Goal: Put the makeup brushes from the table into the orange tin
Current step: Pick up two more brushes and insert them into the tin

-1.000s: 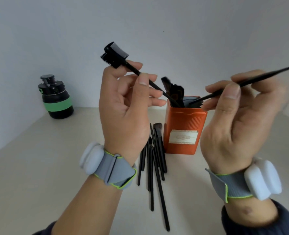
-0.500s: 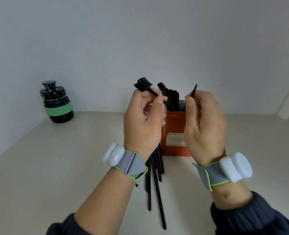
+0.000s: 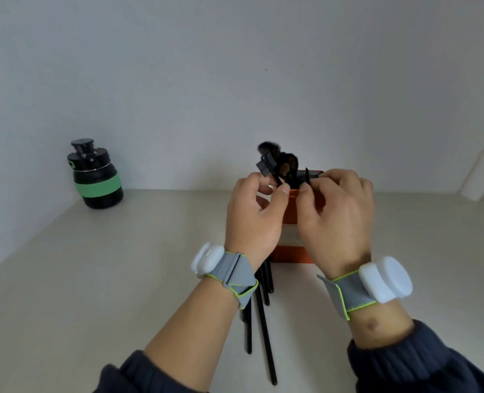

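The orange tin (image 3: 290, 255) stands on the table, mostly hidden behind my hands, with several dark brush heads (image 3: 287, 161) poking out of its top. My left hand (image 3: 253, 214) pinches a black comb-headed brush (image 3: 267, 165) whose handle goes down into the tin. My right hand (image 3: 335, 219) pinches a thin black brush (image 3: 306, 175), only its tip showing above the fingers at the tin's mouth. Several black brushes (image 3: 263, 321) lie on the table in front of the tin, partly under my left wrist.
A black bottle with a green band (image 3: 96, 177) stands at the back left by the wall. A white object (image 3: 483, 174) leans in the far right corner. The table (image 3: 93, 279) runs to walls at the back and left.
Both hands have come down and together over the tin's mouth. The comb brush and the thin brush have sunk lower into the tin.
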The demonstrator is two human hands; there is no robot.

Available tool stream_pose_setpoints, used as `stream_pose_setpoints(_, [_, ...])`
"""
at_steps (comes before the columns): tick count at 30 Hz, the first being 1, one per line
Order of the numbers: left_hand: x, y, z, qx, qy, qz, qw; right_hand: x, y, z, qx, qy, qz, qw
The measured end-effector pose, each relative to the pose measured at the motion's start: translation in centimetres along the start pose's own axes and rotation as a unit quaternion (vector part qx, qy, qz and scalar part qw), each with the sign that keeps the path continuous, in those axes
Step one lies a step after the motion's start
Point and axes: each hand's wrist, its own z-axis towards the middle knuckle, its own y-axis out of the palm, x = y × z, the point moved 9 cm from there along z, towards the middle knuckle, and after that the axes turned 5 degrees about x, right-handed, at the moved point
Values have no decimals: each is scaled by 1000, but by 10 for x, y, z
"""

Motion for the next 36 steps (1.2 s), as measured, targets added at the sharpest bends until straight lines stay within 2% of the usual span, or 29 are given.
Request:
stream_pose_setpoints(5, [-2, -2, -1, -10, 16, 27, 999, 0, -2, 1, -6, 16, 12, 1000])
stream_pose_setpoints(9, [-7, -7, 0, -33, 2, 32, 999, -8, -13, -1, 41, -2, 63, 997])
stream_pose_setpoints(13, [-16, -23, 5, -39, 12, 99, 994, -12, -27, -3, 99, -28, 92, 990])
stream_pose_setpoints(15, [-20, -32, 9, -43, 18, 125, 991, -14, -29, -3, 102, -39, 111, 988])
stream_pose_setpoints(18, [-31, -43, 15, -64, 18, 191, 979, -23, -24, -8, 68, -61, 171, 981])
stream_pose_setpoints(20, [-45, -48, 17, -98, -4, 261, 960, -30, -19, -14, 39, -67, 198, 977])
stream_pose_setpoints(24, [-81, -47, 7, -208, -65, 407, 887, -40, -7, -25, -12, -83, 204, 975])
stream_pose_setpoints(26, [-93, -46, 3, -236, -79, 443, 861, -43, -1, -27, -35, -90, 200, 975])
stream_pose_setpoints(33, [-98, -55, 8, -218, -87, 485, 843, -44, 25, -36, -151, -89, 169, 970])
stream_pose_setpoints(36, [-96, -63, 11, -213, -98, 515, 825, -42, 35, -40, -199, -75, 152, 965])
